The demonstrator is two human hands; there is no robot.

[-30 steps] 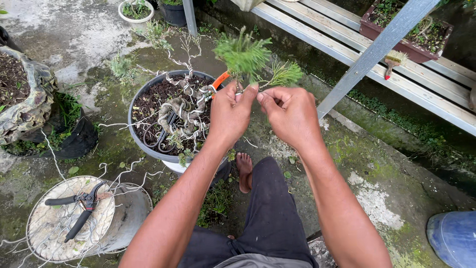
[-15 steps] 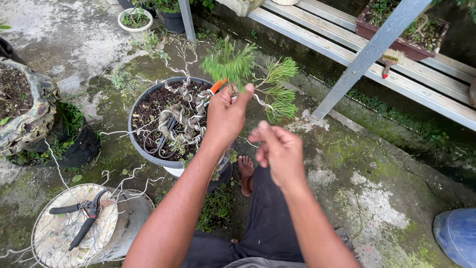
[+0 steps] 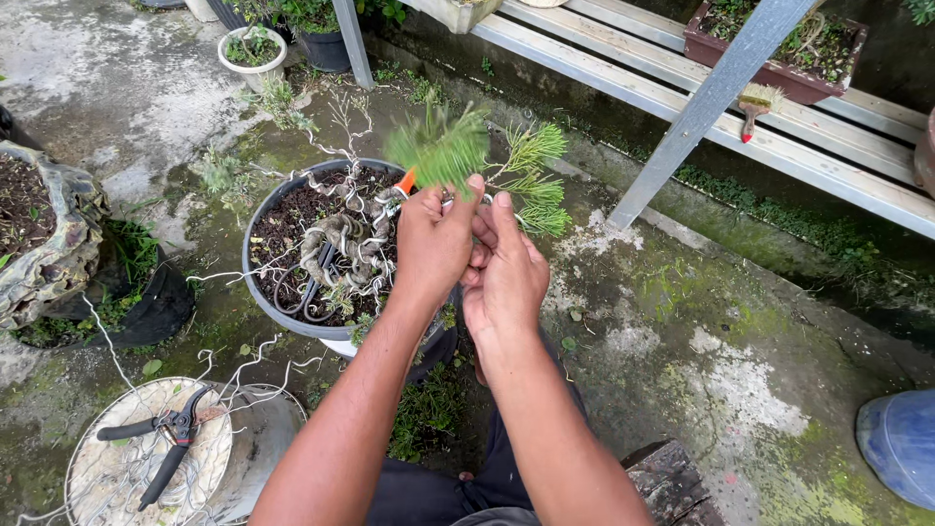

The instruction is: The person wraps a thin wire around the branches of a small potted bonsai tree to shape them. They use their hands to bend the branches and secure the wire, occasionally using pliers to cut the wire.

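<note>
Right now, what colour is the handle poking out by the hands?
Orange, seen from the head camera: the handle above the left hand.

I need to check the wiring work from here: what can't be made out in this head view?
- Wire and branch in the grip: hidden by left hand and right hand.
- Orange-handled tool: mostly behind the left hand.
- Foliage tuft: blurred.
- Blue container: cut by right edge.

The little tree with feathery leaves is bright green. Its twisty trunk is pale grey. The round plastic pot is dark grey with black-brown soil. A tool handle is orange. The garden cutters have black handles. The long metal bench is light grey. The concrete floor is grey with green moss patches.
</note>
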